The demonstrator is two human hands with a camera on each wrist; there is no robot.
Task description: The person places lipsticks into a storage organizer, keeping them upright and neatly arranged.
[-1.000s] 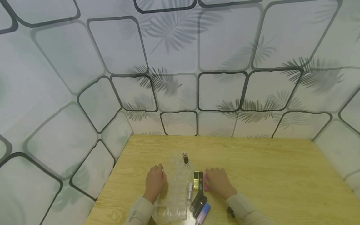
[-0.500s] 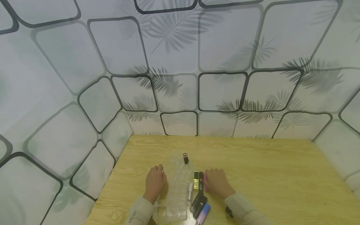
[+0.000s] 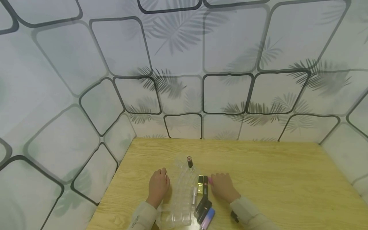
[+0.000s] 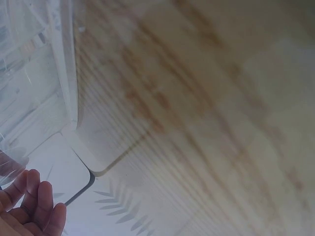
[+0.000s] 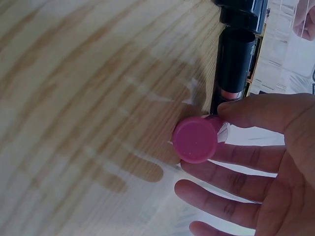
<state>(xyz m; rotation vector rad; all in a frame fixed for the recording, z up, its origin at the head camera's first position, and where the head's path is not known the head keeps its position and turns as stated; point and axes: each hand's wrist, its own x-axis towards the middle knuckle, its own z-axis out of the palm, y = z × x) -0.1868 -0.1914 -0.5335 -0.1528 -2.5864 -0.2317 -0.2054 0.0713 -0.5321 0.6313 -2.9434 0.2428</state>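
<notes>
In the head view a clear plastic organizer (image 3: 181, 204) with several compartments lies on the table. One dark lipstick (image 3: 189, 162) stands in its far end. My left hand (image 3: 159, 187) is at the organizer's left side; in the left wrist view its thumb shows through the clear plastic, the other fingers (image 4: 43, 201) bent on the near side. My right hand (image 3: 224, 187) pinches a pink cosmetic tube (image 5: 195, 139), its round end facing the right wrist camera. Just left of that hand lie a black lipstick tube (image 3: 205, 185) and a gold-and-black lipstick (image 3: 200, 185).
Nearer the front edge are a silvery clear tube (image 3: 194, 195), dark tubes (image 3: 204, 210) and a blue-purple tube (image 3: 207, 218). A small black object (image 3: 234, 216) lies by the right sleeve. Patterned walls (image 3: 184, 126) meet the back of the wooden table (image 3: 287, 179).
The pink tube has turned in my right hand, so less of it shows in the head view. The hand itself shifted only slightly. My left hand and the organizer stayed put.
</notes>
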